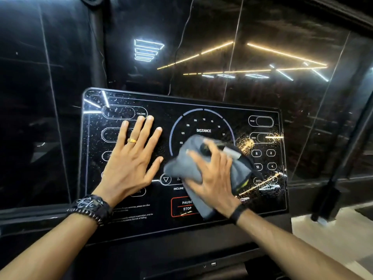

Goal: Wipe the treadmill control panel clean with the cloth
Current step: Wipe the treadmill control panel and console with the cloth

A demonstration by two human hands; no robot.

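The treadmill control panel (pixel 203 116) is a glossy black slab with white markings, a DISTANCE dial in the middle and a red PAUSE/STOP box at the bottom. Fine droplets speckle its left and right parts. My right hand (pixel 214 176) presses a grey cloth (pixel 191 158) with a dark, yellow-trimmed edge flat against the panel's centre, just under the dial. The cloth covers part of the INCLINE controls. My left hand (pixel 131 156) lies flat on the panel's left side with fingers spread, holding nothing.
Behind the panel is a dark glossy wall (pixel 262 37) that reflects ceiling light strips. A thin cable (pixel 182 39) runs up the wall above the panel. A black post (pixel 335 178) stands at the right over pale floor (pixel 331 239). The dark console base (pixel 181 257) sits below the panel.
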